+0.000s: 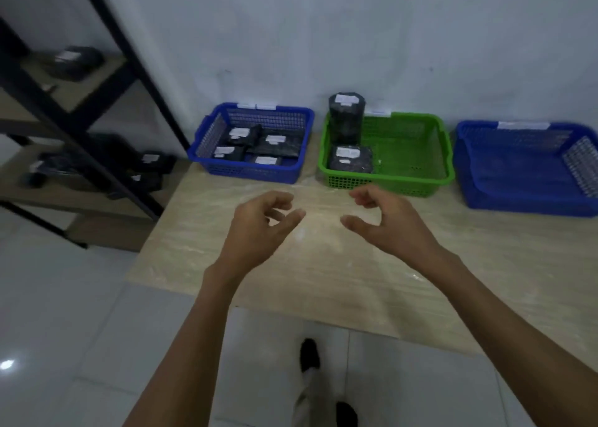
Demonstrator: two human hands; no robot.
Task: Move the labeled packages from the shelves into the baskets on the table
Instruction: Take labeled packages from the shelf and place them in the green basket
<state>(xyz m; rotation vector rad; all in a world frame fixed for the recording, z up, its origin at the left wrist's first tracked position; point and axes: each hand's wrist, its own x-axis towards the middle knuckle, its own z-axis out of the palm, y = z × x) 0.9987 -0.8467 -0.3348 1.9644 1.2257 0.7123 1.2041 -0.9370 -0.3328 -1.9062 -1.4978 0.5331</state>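
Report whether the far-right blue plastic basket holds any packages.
Empty in view: the far-right blue plastic basket shows only bare floor and mesh walls; its right edge is cropped.

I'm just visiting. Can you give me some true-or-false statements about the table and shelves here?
1. The left hand and right hand hold nothing. True.
2. The green basket has no packages in it. False: it holds an upright package and a flat package.
3. The right blue basket holds the most packages. False: none show in it; the left blue basket holds several.
4. Dark packages lie on the shelves. True.
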